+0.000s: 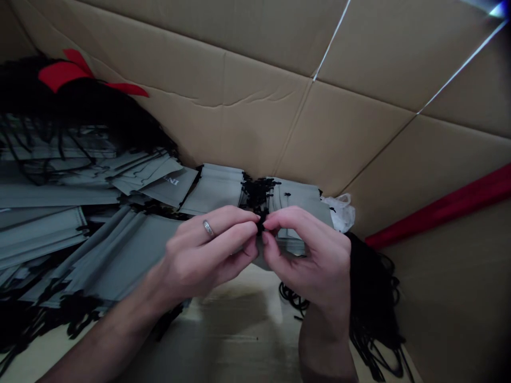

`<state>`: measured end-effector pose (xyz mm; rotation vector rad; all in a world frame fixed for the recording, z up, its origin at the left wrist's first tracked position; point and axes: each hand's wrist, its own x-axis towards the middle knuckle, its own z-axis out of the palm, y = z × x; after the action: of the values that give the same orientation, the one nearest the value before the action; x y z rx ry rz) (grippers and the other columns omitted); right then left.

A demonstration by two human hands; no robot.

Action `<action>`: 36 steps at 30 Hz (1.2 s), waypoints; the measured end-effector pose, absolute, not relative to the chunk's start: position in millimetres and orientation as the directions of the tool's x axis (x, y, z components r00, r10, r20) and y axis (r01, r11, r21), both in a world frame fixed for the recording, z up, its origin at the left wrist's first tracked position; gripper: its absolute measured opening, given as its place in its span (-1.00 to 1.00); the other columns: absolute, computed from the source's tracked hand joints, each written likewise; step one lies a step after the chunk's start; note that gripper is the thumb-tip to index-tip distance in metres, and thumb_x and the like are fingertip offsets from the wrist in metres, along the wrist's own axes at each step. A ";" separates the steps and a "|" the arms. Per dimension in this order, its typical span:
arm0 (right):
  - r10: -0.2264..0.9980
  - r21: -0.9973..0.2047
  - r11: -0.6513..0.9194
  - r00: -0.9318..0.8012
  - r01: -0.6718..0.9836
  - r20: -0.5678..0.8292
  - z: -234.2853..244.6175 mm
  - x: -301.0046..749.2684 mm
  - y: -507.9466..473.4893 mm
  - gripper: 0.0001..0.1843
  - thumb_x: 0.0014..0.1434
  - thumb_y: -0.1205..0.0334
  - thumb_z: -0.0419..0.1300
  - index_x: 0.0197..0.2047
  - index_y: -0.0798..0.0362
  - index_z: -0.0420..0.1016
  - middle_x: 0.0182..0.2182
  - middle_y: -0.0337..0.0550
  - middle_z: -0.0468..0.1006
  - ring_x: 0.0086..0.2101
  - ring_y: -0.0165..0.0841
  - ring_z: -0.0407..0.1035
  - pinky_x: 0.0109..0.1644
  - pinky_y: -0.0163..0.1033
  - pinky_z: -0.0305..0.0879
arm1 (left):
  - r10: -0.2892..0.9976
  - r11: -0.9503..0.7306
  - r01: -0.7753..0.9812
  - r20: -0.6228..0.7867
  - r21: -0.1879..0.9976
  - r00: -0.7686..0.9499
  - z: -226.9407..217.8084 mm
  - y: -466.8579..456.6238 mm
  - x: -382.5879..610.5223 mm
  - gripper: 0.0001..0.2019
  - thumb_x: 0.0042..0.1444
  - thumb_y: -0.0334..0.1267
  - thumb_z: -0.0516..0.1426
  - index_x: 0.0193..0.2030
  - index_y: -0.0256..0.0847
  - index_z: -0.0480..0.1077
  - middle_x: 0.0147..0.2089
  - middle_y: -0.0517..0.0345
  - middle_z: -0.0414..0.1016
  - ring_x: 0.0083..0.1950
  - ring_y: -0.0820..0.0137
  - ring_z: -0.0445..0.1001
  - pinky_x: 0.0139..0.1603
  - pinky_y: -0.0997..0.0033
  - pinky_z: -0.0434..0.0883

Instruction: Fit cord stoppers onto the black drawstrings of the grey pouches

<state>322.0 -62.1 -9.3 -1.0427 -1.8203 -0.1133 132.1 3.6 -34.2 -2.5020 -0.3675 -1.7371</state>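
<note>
In front of me my left hand [217, 247], with a ring on one finger, is closed in a pinch. My right hand [309, 244] meets it, thumb and fingertips pinched together. Between the fingertips shows a small piece of black cord [261, 223]; its exact shape is mostly hidden by the fingers. Just beyond the hands lie two stacks of grey pouches, one on the left [215, 186] and one on the right [297, 194], with black cord ends bunched between them. A grey surface, possibly another pouch, hangs below the pinch, largely covered.
Many grey pouches with black cords [120, 255] are heaped at left. Black cords with a red strip [66, 74] lie on top. At right are a bundle of black cords [373, 303], a crumpled white plastic bag [341, 211] and a dark red strip [443, 205]. Cardboard walls [247, 117] surround this.
</note>
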 end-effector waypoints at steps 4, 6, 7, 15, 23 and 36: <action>0.593 -0.306 0.634 -0.193 0.710 0.782 -9.3 324.9 -65.1 -0.82 0.34 0.50 0.28 -0.12 0.00 0.54 -0.29 -0.21 0.64 -0.27 -0.37 0.55 -0.10 -0.24 0.55 | 0.163 -0.973 0.209 0.925 0.094 0.343 -31.9 4.5 132.5 -0.78 0.16 -0.54 0.38 -0.11 -0.23 0.57 -0.10 0.02 0.75 -0.15 0.38 0.74 -0.03 0.48 0.74; 0.597 -0.291 0.639 -0.220 0.712 0.772 -9.9 327.4 -66.0 -0.81 0.35 0.50 0.27 -0.12 -0.01 0.54 -0.28 -0.21 0.64 -0.26 -0.36 0.55 -0.10 -0.23 0.55 | 0.181 -0.975 0.188 0.919 0.120 0.351 -29.8 4.8 132.2 -0.79 0.19 -0.52 0.36 -0.09 -0.19 0.57 -0.09 0.05 0.76 -0.15 0.39 0.75 -0.04 0.48 0.75; 0.601 -0.287 0.640 -0.231 0.713 0.765 -10.3 328.4 -66.3 -0.81 0.36 0.50 0.27 -0.11 -0.02 0.53 -0.27 -0.21 0.64 -0.25 -0.35 0.56 -0.09 -0.22 0.55 | 0.192 -0.975 0.178 0.914 0.135 0.357 -28.9 4.7 131.7 -0.79 0.20 -0.51 0.35 -0.09 -0.17 0.57 -0.08 0.07 0.76 -0.15 0.39 0.75 -0.04 0.47 0.75; 0.539 -0.291 0.619 -0.124 0.730 0.833 -13.3 318.5 -62.7 -0.79 0.32 0.51 0.29 -0.15 -0.04 0.53 -0.31 -0.25 0.63 -0.29 -0.38 0.55 -0.13 -0.23 0.55 | 0.292 -0.954 0.142 0.930 0.265 0.224 -30.5 2.7 136.4 -0.76 0.12 -0.51 0.38 -0.13 -0.14 0.61 -0.08 0.13 0.78 -0.18 0.40 0.75 -0.12 0.47 0.74; 0.648 -0.608 0.596 0.132 0.525 0.750 -17.2 304.5 -58.2 -0.86 0.31 0.41 0.32 -0.14 -0.03 0.57 -0.25 -0.22 0.65 -0.24 -0.34 0.57 -0.14 -0.21 0.56 | 0.360 -0.932 0.019 0.923 0.361 0.133 -30.6 8.2 143.5 -0.80 0.11 -0.52 0.37 -0.20 -0.16 0.60 -0.14 0.16 0.76 -0.21 0.38 0.74 -0.21 0.46 0.71; 0.810 -0.832 0.521 0.199 0.189 0.552 -12.8 308.7 -55.2 -0.95 0.37 0.33 0.39 -0.14 -0.03 0.68 -0.28 -0.29 0.72 -0.29 -0.47 0.62 -0.20 -0.42 0.59 | 0.208 -0.973 0.151 0.948 0.175 0.241 -30.2 4.5 142.6 -0.78 0.14 -0.58 0.38 -0.12 -0.26 0.59 -0.10 0.03 0.75 -0.15 0.41 0.74 -0.08 0.54 0.69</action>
<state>308.7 -55.2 -12.8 -0.9699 -1.3326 0.5460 142.6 4.5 -30.2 -2.5107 -0.3632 -1.9312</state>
